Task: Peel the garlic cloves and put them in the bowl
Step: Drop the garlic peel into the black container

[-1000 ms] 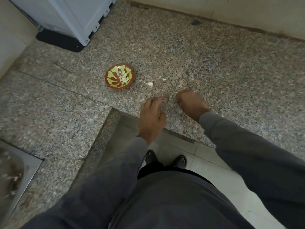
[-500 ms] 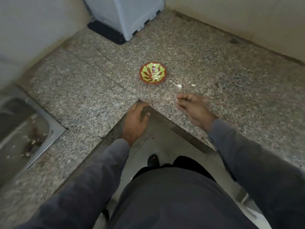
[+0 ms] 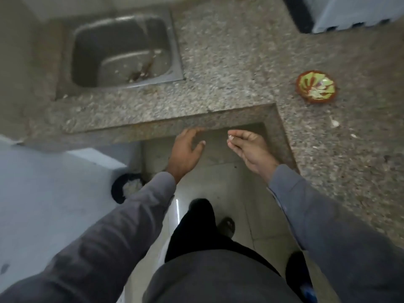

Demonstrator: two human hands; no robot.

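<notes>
While the person stands in the inner corner of an L-shaped speckled granite counter [image 3: 218, 68], both hands hang in front of the counter's edge above the tiled floor [image 3: 220, 182]. The left hand [image 3: 185, 149] is palm down with its fingers spread and relaxed, holding nothing, its fingertips close to the front edge of the counter. The right hand [image 3: 249, 147] is turned palm up, fingers drawn together and lightly cupped; something small and pale shows at its fingertips, but the blur makes it impossible to say whether that is garlic skin, a clove or only nails, so I cannot tell whether this hand grips anything. Over on the right arm of the counter, near the inner corner, sits the small red-brown bowl [image 3: 316, 86] with a green leaf pattern, with pale bits inside it that may be peeled cloves. A few whitish scraps of garlic skin [image 3: 334, 123] lie on the granite between the bowl and the front edge, well apart from either hand. Set into the counter's left arm is a stainless steel sink [image 3: 122, 49] with brownish debris near its drain. A grey-white appliance [image 3: 358, 12] on a dark base stands at the counter's far right corner. Both arms wear grey sleeves [image 3: 122, 219].
</notes>
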